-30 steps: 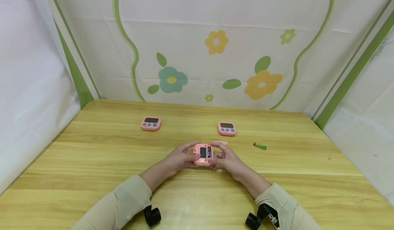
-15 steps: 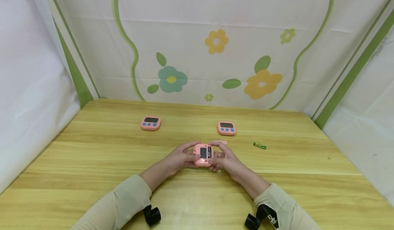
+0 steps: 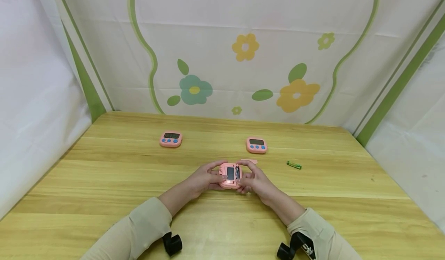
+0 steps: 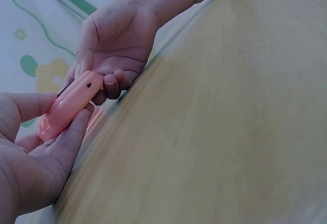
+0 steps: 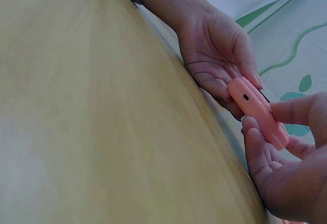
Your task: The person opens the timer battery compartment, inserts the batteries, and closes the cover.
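Observation:
Between both hands, over the middle of the table, a pink digital timer (image 3: 227, 180) is held with its back turned up. A dark rectangle covers much of that back, and a narrow battery compartment (image 3: 238, 172) with a dark battery in it lies uncovered on the right side. My left hand (image 3: 201, 179) grips the left end, thumb on the back and fingers beneath. With thumb and fingers, my right hand (image 3: 259, 180) pinches the right end, the thumb at the compartment's near end. In the left wrist view, the pink timer (image 4: 69, 106) appears edge-on, tilted, with a small dark slot.
Two more pink timers with blue buttons lie face up farther back, a left timer (image 3: 170, 139) and a right timer (image 3: 256, 145). A green battery (image 3: 294, 165) rests to the right. Just beyond my right fingers lies a flat pink strip (image 3: 251, 161). Patterned cloth (image 3: 222, 59) closes off the back.
Both hands keep their grip on the timer in nearly the same place. My right thumb has shifted only slightly at the battery compartment.

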A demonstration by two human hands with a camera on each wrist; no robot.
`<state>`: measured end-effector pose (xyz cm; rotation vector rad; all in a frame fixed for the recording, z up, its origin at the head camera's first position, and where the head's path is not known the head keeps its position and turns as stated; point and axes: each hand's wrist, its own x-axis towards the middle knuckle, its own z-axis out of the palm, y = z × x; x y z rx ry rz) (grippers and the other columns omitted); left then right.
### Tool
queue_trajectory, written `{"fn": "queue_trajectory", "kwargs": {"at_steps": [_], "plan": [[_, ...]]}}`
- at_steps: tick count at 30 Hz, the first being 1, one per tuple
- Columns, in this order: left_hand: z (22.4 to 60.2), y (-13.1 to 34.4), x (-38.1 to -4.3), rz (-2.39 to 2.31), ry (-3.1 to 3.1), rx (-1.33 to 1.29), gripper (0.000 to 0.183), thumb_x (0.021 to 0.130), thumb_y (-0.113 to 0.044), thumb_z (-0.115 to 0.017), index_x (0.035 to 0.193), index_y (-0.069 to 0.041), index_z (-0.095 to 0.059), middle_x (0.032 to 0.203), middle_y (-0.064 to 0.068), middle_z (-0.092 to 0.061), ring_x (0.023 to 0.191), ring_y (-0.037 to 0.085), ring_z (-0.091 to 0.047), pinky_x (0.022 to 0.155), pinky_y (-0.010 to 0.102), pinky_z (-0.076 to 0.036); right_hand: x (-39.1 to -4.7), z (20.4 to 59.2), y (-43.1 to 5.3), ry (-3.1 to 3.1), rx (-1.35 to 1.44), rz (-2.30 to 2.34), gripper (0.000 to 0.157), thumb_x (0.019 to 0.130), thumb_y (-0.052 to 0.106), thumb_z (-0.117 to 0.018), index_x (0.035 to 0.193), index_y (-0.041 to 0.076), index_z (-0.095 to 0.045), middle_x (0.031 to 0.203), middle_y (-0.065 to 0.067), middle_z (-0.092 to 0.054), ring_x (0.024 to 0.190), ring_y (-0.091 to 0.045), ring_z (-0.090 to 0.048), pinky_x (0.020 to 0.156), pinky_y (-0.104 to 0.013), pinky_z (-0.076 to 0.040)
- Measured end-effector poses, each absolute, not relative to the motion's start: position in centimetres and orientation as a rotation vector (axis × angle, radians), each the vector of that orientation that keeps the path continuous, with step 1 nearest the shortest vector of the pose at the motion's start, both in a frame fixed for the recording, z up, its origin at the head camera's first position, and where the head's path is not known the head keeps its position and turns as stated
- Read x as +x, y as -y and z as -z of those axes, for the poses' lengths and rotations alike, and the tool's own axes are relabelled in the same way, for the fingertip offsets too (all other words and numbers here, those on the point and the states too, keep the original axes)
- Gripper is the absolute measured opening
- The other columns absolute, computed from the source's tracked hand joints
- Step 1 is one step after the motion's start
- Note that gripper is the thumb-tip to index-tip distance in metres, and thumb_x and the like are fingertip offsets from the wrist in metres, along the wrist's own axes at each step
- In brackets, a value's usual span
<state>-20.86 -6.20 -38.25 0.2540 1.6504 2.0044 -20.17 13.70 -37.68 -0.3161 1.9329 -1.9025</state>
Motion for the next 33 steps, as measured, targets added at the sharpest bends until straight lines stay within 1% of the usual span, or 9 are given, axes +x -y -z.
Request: {"fn": "queue_trajectory", "kwargs": {"at_steps": [5, 9, 12, 16, 19, 22, 25, 29, 33], "plan": [[38.4, 6.2, -20.9, -2.021, -1.631, 0.262, 0.057, 0.082, -0.002, -0.055, 0.133, -0.004, -0.029, 0.110, 0.021, -0.052, 0.088, 0.027, -0.057, 0.076, 0.037, -0.047, -20.2, 37.5, -13.8, -1.893, -0.300, 1.906, 0.057, 0.079, -0.001, -0.055, 0.129, 0.004, -0.029, 0.069, -0.008, -0.055, 0.059, -0.017, -0.056, 0.052, -0.024, -0.048], [38.4, 6.2, -21.0, -2.029, -1.625, 0.250, 0.058, 0.082, -0.002, -0.056, 0.133, -0.004, -0.029, 0.110, 0.021, -0.052, 0.088, 0.026, -0.057, 0.076, 0.036, -0.048, -20.3, 37.2, -14.2, -1.905, -0.307, 1.866, 0.059, 0.080, 0.004, -0.057, 0.132, 0.005, -0.028, 0.076, -0.011, -0.056, 0.066, -0.020, -0.057, 0.057, -0.028, -0.050], [38.4, 6.2, -20.9, -2.034, -1.624, 0.236, 0.058, 0.082, -0.002, -0.056, 0.133, -0.004, -0.030, 0.111, 0.021, -0.051, 0.088, 0.025, -0.057, 0.075, 0.036, -0.048, -20.5, 36.8, -14.7, -1.992, -0.302, 1.820, 0.055, 0.081, 0.006, -0.057, 0.130, 0.004, -0.034, 0.083, -0.013, -0.055, 0.071, -0.024, -0.057, 0.062, -0.034, -0.050], [38.3, 6.2, -20.9, -2.040, -1.618, 0.232, 0.058, 0.081, -0.001, -0.056, 0.133, -0.003, -0.030, 0.111, 0.021, -0.051, 0.088, 0.026, -0.057, 0.075, 0.036, -0.048, -21.0, 36.2, -15.2, -2.146, -0.296, 1.809, 0.047, 0.080, 0.003, -0.058, 0.123, -0.003, -0.041, 0.090, -0.018, -0.054, 0.076, -0.027, -0.056, 0.067, -0.038, -0.050], [38.2, 6.2, -20.8, -2.040, -1.622, 0.225, 0.058, 0.081, -0.002, -0.057, 0.133, -0.004, -0.030, 0.111, 0.021, -0.051, 0.087, 0.025, -0.057, 0.075, 0.036, -0.048, -21.5, 36.0, -15.8, -2.256, -0.275, 1.811, 0.044, 0.079, 0.001, -0.058, 0.119, -0.006, -0.044, 0.093, -0.020, -0.054, 0.077, -0.026, -0.055, 0.066, -0.037, -0.049], [38.4, 6.2, -20.9, -2.039, -1.624, 0.208, 0.058, 0.080, -0.002, -0.058, 0.133, -0.004, -0.032, 0.110, 0.020, -0.052, 0.086, 0.025, -0.057, 0.074, 0.035, -0.048, -22.0, 35.9, -16.4, -2.332, -0.228, 1.801, 0.040, 0.079, 0.002, -0.059, 0.116, -0.006, -0.047, 0.093, -0.019, -0.055, 0.076, -0.026, -0.054, 0.064, -0.036, -0.049], [38.5, 6.1, -20.9, -2.041, -1.617, 0.192, 0.058, 0.080, -0.002, -0.058, 0.132, -0.006, -0.033, 0.110, 0.020, -0.052, 0.085, 0.024, -0.058, 0.074, 0.035, -0.048, -22.4, 36.0, -17.0, -2.378, -0.186, 1.797, 0.037, 0.080, 0.003, -0.059, 0.114, -0.006, -0.049, 0.094, -0.016, -0.056, 0.075, -0.023, -0.054, 0.064, -0.034, -0.049], [38.6, 6.1, -21.0, -2.048, -1.611, 0.187, 0.058, 0.080, 0.000, -0.057, 0.132, -0.006, -0.033, 0.109, 0.021, -0.052, 0.084, 0.023, -0.058, 0.074, 0.035, -0.048, -23.1, 36.2, -17.6, -2.406, -0.154, 1.816, 0.034, 0.081, 0.003, -0.058, 0.113, -0.007, -0.051, 0.097, -0.016, -0.056, 0.074, -0.017, -0.053, 0.063, -0.032, -0.049], [38.5, 6.1, -21.0, -2.048, -1.615, 0.187, 0.058, 0.080, -0.001, -0.058, 0.132, -0.006, -0.033, 0.109, 0.020, -0.053, 0.084, 0.023, -0.058, 0.073, 0.035, -0.049, -23.7, 36.6, -18.2, -2.466, -0.159, 1.783, 0.032, 0.082, 0.005, -0.058, 0.111, -0.007, -0.053, 0.097, -0.017, -0.055, 0.074, -0.018, -0.052, 0.060, -0.029, -0.048]]}}
